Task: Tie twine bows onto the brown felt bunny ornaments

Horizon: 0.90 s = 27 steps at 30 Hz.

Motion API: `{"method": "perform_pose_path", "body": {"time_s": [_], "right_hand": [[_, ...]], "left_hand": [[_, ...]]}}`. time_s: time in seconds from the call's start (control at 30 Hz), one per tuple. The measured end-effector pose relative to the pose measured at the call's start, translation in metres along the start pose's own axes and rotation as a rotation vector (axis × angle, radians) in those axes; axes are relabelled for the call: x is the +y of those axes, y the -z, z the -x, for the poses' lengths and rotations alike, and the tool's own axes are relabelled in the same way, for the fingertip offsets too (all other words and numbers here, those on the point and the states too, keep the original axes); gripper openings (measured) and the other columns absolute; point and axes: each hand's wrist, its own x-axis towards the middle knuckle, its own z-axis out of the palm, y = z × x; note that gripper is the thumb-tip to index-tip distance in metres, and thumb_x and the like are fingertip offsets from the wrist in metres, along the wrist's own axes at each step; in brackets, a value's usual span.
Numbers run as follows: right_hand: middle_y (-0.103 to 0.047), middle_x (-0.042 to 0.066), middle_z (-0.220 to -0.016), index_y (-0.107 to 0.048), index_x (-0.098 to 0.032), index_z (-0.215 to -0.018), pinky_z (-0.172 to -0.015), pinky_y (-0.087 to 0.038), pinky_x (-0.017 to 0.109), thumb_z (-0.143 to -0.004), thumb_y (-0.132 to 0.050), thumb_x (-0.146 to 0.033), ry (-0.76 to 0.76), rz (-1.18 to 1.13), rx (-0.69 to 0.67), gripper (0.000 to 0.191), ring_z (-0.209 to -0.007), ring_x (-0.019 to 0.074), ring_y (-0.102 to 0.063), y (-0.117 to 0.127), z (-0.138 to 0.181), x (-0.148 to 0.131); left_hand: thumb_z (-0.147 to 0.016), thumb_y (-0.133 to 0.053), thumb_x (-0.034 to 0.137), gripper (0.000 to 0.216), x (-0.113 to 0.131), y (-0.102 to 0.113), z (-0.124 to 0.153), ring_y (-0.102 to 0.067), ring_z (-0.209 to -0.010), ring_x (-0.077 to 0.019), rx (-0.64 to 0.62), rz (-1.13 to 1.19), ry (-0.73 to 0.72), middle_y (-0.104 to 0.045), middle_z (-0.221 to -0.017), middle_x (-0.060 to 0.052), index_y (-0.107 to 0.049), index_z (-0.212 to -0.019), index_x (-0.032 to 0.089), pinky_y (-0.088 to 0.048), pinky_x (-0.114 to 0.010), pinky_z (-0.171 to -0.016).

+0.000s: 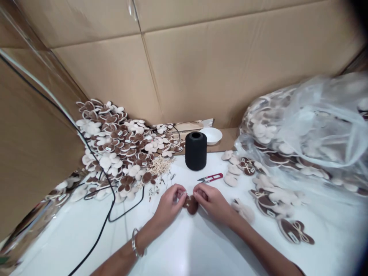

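Both of my hands meet over the white table [184, 249], pinching a small brown rabbit-shaped piece [191, 205] between them. My left hand [169, 203], with a silver bangle on its wrist, has its fingers curled on the piece's left side. My right hand [211, 201] grips the piece from the right with fingers closed. A red-handled thread snipper [211, 178] lies just beyond my right hand. A black spool of thread [196, 150] stands upright behind it.
A big heap of brown and cream rabbit-shaped pieces [115, 145] lies at the left, with small pale sticks [159, 165] beside it. A clear plastic bag of more pieces [301, 130] sits right. A white bowl [211, 135], black cables [109, 214] and cardboard walls [201, 65] surround the table.
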Motion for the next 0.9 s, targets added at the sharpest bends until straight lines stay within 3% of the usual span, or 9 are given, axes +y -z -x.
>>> {"method": "perform_pose_path", "body": {"time_s": [0.1,0.2,0.43,0.6,0.9], "right_hand": [[-0.06,-0.001,-0.078,-0.06,-0.021,-0.099,-0.065,-0.039,0.025,-0.086,-0.057,-0.024,-0.003,0.081,0.013,0.013,-0.067,0.0142,-0.054,0.0,0.001,-0.003],[-0.061,-0.002,-0.082,-0.06,-0.022,-0.102,-0.065,-0.039,0.025,-0.085,-0.059,-0.023,0.001,0.126,-0.001,0.017,-0.067,0.0129,-0.054,-0.002,0.002,-0.006],[-0.062,0.0,-0.085,-0.064,-0.022,-0.093,-0.067,-0.039,0.023,-0.09,-0.054,-0.018,0.037,0.18,-0.026,0.011,-0.073,0.0127,-0.057,-0.003,0.005,-0.008],[-0.061,0.001,-0.083,-0.069,-0.024,-0.095,-0.07,-0.041,0.022,-0.093,-0.051,-0.013,0.076,0.179,-0.056,0.021,-0.076,0.0128,-0.059,-0.003,0.006,-0.006],[-0.065,0.001,-0.083,-0.072,-0.024,-0.098,-0.073,-0.044,0.023,-0.085,-0.054,-0.006,0.138,0.127,-0.048,0.029,-0.077,0.0136,-0.059,0.002,0.004,-0.002]], "left_hand": [[-0.093,-0.051,0.035,0.017,-0.002,0.0,0.0,-0.056,-0.075,-0.0177,0.056,-0.016,-0.006,-0.063,-0.085,-0.004,-0.059,-0.093,0.02,-0.043,-0.029,-0.071],[-0.095,-0.047,0.032,0.016,-0.002,0.004,0.0,-0.057,-0.088,-0.0199,0.074,-0.035,-0.083,-0.061,-0.096,-0.006,-0.058,-0.096,0.02,-0.044,-0.031,-0.078],[-0.094,-0.049,0.025,0.013,-0.001,0.02,-0.003,-0.054,-0.102,-0.0205,-0.144,-0.151,-0.312,-0.062,-0.101,-0.006,-0.061,-0.094,0.021,-0.043,-0.035,-0.092],[-0.092,-0.054,0.025,0.012,-0.001,0.026,-0.002,-0.053,-0.109,-0.0204,-0.184,-0.198,-0.335,-0.061,-0.111,-0.007,-0.063,-0.098,0.022,-0.043,-0.036,-0.096],[-0.092,-0.055,0.025,0.011,-0.002,0.026,0.003,-0.056,-0.102,-0.0198,-0.176,-0.265,-0.347,-0.065,-0.104,-0.004,-0.064,-0.099,0.023,-0.043,-0.036,-0.09]]}}
